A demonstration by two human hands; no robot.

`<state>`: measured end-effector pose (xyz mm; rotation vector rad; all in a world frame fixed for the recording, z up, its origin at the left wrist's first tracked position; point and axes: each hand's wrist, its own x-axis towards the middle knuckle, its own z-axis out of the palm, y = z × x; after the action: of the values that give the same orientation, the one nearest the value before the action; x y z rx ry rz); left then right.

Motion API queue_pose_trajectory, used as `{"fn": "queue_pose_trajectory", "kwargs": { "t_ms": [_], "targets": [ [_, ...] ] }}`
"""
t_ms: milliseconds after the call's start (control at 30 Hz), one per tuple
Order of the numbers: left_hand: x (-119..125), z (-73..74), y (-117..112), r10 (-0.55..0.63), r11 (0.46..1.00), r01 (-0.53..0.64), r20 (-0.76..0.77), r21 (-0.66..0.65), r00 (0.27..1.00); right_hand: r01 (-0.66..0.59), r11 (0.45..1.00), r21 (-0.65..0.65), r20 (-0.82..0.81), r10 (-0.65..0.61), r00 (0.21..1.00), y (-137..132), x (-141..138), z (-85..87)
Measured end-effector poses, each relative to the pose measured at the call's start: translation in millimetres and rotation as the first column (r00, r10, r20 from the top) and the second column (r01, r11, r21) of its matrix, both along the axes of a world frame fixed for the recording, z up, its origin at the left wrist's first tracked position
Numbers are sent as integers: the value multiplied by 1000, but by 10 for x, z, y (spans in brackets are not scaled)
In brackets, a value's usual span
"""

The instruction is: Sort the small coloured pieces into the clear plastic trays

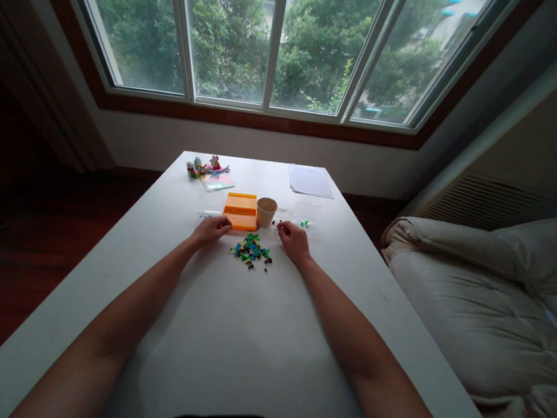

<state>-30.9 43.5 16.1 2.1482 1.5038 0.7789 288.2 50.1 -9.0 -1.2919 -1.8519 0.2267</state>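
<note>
My left hand (209,231) rests by the front left corner of an open orange plastic box (241,203). Its fingers are drawn together, and whatever they hold is too small to make out. On the other side, my right hand (293,240) has thumb and fingers pinched beside a few small dark pieces (273,222); what is in the pinch cannot be seen. Between the hands, a little nearer me, lies a loose pile of tiny green, blue, yellow and dark pieces (251,249). A tan paper cup (266,213) stands upright against the box's right side.
Clear trays flank the box and cup; the right one holds green pieces (305,224), the left one bluish bits (206,216). Small figurines (203,167) and a pastel card (217,181) sit at the back left of the white table (242,352). Paper sheets (310,181) lie back right.
</note>
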Motion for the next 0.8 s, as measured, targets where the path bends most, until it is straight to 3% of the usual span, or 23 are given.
{"fn": "queue_pose_trajectory", "kwargs": {
  "t_ms": [133, 300, 467, 533, 800],
  "targets": [
    [-22, 129, -78, -264, 955, 239, -144, -173, 954, 1, 1000, 9, -7, -1, 1000, 0, 0, -9],
    [-20, 260, -153, -400, 899, 330, -234, -286, 886, -6, 1000, 16, -3, 6, 1000, -3, 4, -8],
    [68, 368, -243, -520, 831, 439, -194, -343, 832, -22, 1000, 21, -5, 22, 1000, -7, 8, 4],
    [112, 381, -277, -542, 822, 464, -201, -330, 816, -23, 999, 23, -9, 24, 1000, -4, 9, 1],
    [196, 289, -300, -468, 884, 437, -335, -167, 818, -24, 999, 28, -14, 24, 1000, 11, 15, -26]
  ]
}}
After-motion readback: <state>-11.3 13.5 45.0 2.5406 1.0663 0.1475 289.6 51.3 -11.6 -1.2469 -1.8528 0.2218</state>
